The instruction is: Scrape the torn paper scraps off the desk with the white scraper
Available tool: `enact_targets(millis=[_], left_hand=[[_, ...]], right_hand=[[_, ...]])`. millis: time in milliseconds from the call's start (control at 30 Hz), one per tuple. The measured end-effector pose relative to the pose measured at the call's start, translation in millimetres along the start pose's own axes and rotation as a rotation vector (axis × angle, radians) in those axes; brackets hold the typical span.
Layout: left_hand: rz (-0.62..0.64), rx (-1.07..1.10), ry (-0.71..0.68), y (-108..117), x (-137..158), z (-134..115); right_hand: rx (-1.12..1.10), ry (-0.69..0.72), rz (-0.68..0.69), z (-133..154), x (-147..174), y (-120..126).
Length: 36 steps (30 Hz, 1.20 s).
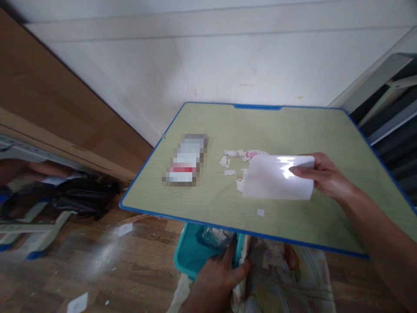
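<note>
My right hand [325,176] is closed on a glossy white sheet [273,180], thumb on top, held low over the table. The sheet partly covers a scatter of torn paper scraps [230,172], some with pink print. One small scrap [260,212] lies nearer the front edge. Below that edge, my left hand [216,278] grips the rim of a teal plastic bin [189,256], fingers on the inner side and thumb by the cloth. A crumpled clear plastic bag [216,237] sits inside the bin. How firmly the left fingers close is partly hidden.
The pale green folding table [208,200] has a blue edge and stands against a white wall [228,65]. A blurred-out flat object [187,161] lies at its left. Patterned cloth [293,282] is below. Paper pieces [125,229] and a black bag [84,195] are on the floor.
</note>
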<state>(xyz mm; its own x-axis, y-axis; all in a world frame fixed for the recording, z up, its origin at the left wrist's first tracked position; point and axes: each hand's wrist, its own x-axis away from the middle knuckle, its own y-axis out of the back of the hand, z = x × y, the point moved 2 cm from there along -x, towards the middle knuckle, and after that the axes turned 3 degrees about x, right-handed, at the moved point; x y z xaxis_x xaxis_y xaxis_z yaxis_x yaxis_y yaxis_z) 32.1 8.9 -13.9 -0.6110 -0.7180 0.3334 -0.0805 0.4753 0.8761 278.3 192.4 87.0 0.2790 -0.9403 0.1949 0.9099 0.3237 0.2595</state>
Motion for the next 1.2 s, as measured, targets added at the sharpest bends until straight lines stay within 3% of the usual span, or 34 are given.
enact_targets(millis=[333,467,633,733,867,1200], left_hand=[[-0.016,0.001,-0.008,-1,1,1],[-0.024,0.014,-0.014,1,1,1],[-0.008,0.028,-0.014,4,1,1],[0.014,0.016,-0.006,2,1,1],[0.027,-0.004,0.002,0,0,3],[0.035,-0.015,0.007,-2,1,3]], right_hand=[[0.180,0.011,0.445,8,7,-47],[0.127,-0.007,0.347,8,5,-39],[-0.052,-0.027,0.099,2,0,-1],[-0.083,-0.027,0.045,-6,-4,19],[-0.014,-0.074,0.102,-14,-8,29],[0.163,-0.066,0.347,-8,-4,26]])
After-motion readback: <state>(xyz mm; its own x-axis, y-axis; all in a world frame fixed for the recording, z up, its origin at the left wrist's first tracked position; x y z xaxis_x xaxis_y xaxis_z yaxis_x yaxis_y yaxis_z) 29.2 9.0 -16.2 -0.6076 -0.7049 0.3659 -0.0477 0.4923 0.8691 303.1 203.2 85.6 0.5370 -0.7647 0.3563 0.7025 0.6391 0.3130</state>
